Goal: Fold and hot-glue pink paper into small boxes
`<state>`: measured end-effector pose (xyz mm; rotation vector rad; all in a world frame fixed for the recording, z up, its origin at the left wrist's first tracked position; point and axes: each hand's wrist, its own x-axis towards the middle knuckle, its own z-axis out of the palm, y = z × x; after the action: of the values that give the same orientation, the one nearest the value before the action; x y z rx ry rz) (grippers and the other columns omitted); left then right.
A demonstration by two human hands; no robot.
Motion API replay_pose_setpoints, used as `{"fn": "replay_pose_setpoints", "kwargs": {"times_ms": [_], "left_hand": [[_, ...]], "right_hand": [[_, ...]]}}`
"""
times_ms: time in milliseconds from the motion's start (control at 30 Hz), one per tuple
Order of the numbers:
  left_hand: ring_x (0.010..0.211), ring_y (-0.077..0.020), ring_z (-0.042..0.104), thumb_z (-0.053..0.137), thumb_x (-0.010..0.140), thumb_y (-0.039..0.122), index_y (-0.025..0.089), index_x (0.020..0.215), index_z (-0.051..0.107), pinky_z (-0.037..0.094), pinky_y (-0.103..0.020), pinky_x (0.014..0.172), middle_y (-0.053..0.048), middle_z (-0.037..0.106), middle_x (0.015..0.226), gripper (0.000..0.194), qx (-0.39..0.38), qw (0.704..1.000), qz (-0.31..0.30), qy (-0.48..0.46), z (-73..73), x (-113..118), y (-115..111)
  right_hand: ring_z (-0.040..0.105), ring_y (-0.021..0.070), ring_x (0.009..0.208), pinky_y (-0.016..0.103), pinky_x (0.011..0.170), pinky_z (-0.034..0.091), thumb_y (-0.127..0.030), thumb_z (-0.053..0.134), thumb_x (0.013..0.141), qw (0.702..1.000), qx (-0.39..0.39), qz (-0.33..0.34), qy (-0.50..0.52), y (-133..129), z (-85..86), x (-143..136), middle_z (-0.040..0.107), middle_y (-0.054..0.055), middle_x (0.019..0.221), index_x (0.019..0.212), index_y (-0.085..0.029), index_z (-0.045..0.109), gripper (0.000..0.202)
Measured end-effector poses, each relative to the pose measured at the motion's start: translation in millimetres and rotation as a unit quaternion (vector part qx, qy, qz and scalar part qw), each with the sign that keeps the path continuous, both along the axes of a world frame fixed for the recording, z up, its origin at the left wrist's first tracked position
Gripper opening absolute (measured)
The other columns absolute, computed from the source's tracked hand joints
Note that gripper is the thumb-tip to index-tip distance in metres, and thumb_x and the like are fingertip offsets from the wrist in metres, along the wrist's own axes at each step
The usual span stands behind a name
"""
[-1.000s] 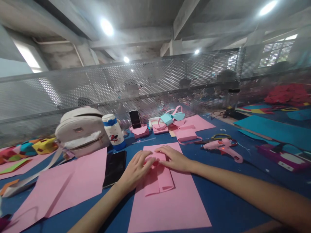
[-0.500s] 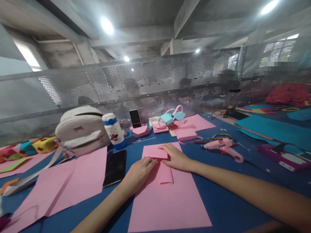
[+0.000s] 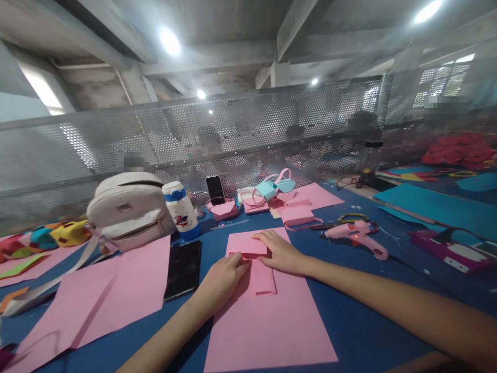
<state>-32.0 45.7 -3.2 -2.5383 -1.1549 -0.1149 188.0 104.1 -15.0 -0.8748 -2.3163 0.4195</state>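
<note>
Two hands at a folded pink paper piece on a pink sheet

From where I stand, the biggest thing is the perforated metal screen [image 3: 248,129], running across beyond the base sheet. Next comes the blue table [image 3: 365,316], which carries the base sheet [image 3: 272,331], a flat pink rectangle. Left of that sheet lie creased pink papers [image 3: 116,285]; well off to its right are teal sheets [image 3: 438,207]. The pale backpack [image 3: 128,210] sits beyond the sheet, to the left.

Both bare hands are over the base sheet. The left hand [image 3: 222,282] is at its left side, fingers bent and bunched near the thumb at the folded paper piece; I can't tell whether they pinch it. The right hand [image 3: 282,253] touches the piece's right side, thumb and fingers apart. The folded paper piece [image 3: 264,277] lies on the upper half of the base sheet, its top flap folded across and its lower part narrower, partly hidden by the left hand.

The white-and-blue bottle [image 3: 181,210] stands beyond the sheet to the left, and the dark phone [image 3: 183,270] lies just left of it. The pink glue gun [image 3: 357,235], a small red light showing, lies to the sheet's right. Beyond its far edge, a smaller phone [image 3: 215,189] leans upright behind a little pink paper bag [image 3: 224,210].
</note>
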Motion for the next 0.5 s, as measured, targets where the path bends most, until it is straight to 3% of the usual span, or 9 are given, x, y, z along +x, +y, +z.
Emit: {"fn": "replay_pose_setpoints", "kwargs": {"times_ms": [500], "left_hand": [[0.070, -0.0209, 0.061, 0.040, 0.099, 0.014, 0.020, 0.119, 0.065, 0.049, -0.030, 0.063, -0.007, 0.060, 0.085, 0.033, -0.019, 0.999, 0.042, -0.013, 5.3, 8, -11]], "right_hand": [[0.048, 0.0287, 0.122, 0.045, 0.105, 0.041, -0.013, 0.069, 0.079, 1.000, -0.002, 0.001, -0.002, 0, -0.1, 0, 0.056, 0.014, 0.130, 0.128, -0.014, 0.052, 0.053]]}}
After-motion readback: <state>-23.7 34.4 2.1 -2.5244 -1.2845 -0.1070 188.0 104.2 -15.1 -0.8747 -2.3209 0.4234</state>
